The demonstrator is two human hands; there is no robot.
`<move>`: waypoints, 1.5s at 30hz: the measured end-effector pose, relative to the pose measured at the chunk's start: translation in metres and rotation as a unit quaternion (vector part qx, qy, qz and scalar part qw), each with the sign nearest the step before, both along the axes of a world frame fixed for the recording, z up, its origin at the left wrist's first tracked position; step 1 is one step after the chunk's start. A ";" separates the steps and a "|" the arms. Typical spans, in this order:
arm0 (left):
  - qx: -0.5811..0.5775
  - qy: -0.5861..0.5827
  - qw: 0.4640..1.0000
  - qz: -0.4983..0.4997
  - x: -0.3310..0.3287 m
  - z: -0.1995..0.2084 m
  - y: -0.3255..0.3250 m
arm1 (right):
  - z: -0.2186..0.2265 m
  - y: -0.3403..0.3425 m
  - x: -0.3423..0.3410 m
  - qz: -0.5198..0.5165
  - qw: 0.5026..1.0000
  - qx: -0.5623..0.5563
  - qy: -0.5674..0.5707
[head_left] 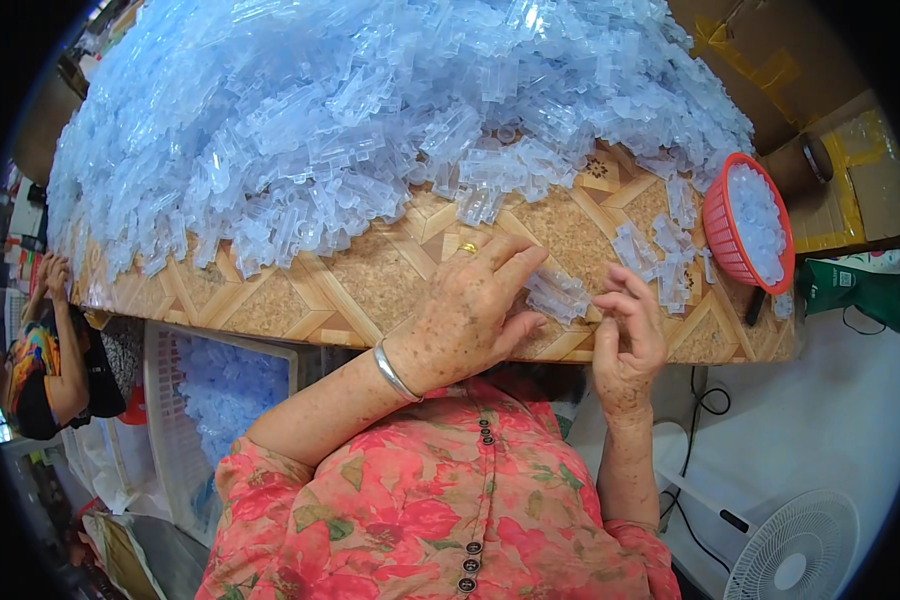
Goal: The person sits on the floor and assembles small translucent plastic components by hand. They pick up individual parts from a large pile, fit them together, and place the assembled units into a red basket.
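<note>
Flat, clear bluish plastic pieces (558, 296) lie on the wood-patterned tabletop (355, 285) between my two hands. My left hand (470, 310), with a yellow ring and a silver bangle, rests palm down beside them. Its thumb is spread from the fingers, and the index fingertip is close to the pieces; whether it touches them I cannot tell. On the other side, my right hand (630, 345) is raised at the table edge, fingers loosely bent and apart from the thumb, nothing visible in it. A large heap of similar clear pieces (320, 130) covers the far side.
A red plastic basket (715, 225) holding clear pieces stands at the right, with loose pieces (670, 260) and a dark stick-like object (755, 306) nearby. Cardboard boxes (770, 70) stand behind. Below are a white crate (165, 400) and a fan (790, 570). Another person's arm (65, 350) shows far left.
</note>
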State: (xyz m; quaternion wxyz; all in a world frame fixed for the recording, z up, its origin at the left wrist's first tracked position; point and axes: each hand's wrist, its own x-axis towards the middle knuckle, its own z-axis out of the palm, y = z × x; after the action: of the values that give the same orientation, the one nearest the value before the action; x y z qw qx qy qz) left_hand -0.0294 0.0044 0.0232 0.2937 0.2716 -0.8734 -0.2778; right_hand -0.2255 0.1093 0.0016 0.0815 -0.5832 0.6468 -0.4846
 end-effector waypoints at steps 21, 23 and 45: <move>-0.033 -0.031 0.998 0.038 -0.007 -0.003 0.001 | 0.004 0.002 -0.025 -0.082 0.966 0.056 0.241; -0.028 -0.020 0.998 0.056 -0.005 -0.007 0.001 | 0.004 0.004 -0.021 -0.081 0.968 0.052 0.233; 0.002 0.035 0.995 0.088 0.002 -0.015 -0.005 | 0.023 0.005 -0.012 0.057 0.956 0.034 0.286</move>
State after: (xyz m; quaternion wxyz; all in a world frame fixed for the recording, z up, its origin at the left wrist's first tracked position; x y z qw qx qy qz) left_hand -0.0272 -0.0003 0.0086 0.3470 0.3385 -0.8344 -0.2622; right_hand -0.2372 0.1139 0.0251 -0.0596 -0.7300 0.6250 -0.2700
